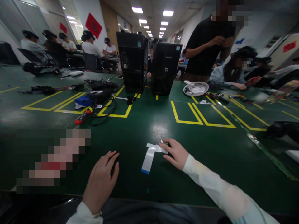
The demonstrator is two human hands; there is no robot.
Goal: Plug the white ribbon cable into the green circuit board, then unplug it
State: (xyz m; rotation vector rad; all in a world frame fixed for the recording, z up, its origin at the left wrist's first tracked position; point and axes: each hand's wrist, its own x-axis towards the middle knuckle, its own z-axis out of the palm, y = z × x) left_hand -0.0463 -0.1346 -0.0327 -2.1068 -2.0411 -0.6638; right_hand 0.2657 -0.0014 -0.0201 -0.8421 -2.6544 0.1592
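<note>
A white flat ribbon cable [148, 159] with a blue end strip lies folded on the green table in front of me. My right hand [177, 154] rests over its far right end, fingertips touching it and the thumb held apart. A small shiny piece shows beside those fingertips, too small to name. To the left of the cable, my left hand [101, 178] hovers over or rests on the near part of the table; which one I cannot tell. Its fingers are loosely stretched, thumb apart, and it holds nothing.
Two black computer towers [132, 62] stand at the back. A red-handled screwdriver [82, 117] lies left, by black cables [102, 119] and a blue item [83, 101]. A white basket [195, 89] sits back right. A standing person [207, 46] and seated people are beyond.
</note>
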